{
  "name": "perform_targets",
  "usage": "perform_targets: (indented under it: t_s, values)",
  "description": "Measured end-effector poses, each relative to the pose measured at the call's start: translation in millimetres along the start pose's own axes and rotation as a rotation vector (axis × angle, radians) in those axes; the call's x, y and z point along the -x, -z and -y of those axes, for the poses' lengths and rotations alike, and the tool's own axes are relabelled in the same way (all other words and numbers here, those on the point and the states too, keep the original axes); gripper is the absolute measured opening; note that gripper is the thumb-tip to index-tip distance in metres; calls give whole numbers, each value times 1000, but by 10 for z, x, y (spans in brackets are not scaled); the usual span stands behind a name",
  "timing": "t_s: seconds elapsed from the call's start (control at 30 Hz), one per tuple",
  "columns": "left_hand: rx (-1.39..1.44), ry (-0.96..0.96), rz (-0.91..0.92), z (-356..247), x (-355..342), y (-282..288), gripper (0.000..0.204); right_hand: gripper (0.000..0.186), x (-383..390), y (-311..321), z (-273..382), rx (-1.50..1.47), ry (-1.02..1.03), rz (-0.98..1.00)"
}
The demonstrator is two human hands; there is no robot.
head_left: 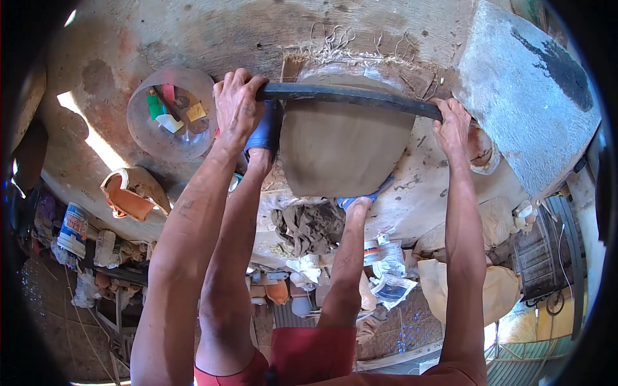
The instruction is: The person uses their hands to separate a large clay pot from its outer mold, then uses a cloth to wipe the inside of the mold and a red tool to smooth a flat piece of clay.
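Observation:
A long dark bar (347,94) lies across the far part of a smooth grey-brown clay slab (347,149). My left hand (239,106) is closed around its left end, and my right hand (453,123) grips the right end. Both arms are stretched forward. Some of the slab shows beyond the bar, above a pale sheet with frayed threads (360,58) at its far edge. My feet, in blue slippers (262,132), stand by the slab's left side and its near right corner. Whether the bar presses into the clay I cannot tell.
At the left stands a clear round tub (138,132) holding coloured flat pieces, near a broken clay pot (154,186). A dark crumpled heap (309,226) lies nearer me. On the right are a small round dish (481,147) and a large pale blue board (515,103).

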State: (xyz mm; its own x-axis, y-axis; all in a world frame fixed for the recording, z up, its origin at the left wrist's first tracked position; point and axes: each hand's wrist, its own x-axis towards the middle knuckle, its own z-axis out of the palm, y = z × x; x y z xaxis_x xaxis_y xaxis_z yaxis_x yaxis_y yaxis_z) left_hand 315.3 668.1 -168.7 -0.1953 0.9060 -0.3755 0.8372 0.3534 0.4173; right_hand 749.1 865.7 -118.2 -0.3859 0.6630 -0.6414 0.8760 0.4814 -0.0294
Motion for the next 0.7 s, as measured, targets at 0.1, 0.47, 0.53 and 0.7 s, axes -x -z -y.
perform_targets:
  t_s: [0.1, 0.47, 0.53, 0.7]
  values:
    - [-11, 28, 38, 25, 5, -51, 40, 55, -86, -6, 39, -8, 6, 13]
    - [-22, 71, 62, 16, 71, -24, 43, 55, -191, -39, 60, -19, 27, 82]
    - [-27, 75, 61, 13, 73, -28, 44, 56, -193, -47, 43, -25, 42, 74]
    - [-41, 104, 96, -33, 106, -10, 41, 55, -203, -68, 29, -6, 42, 82]
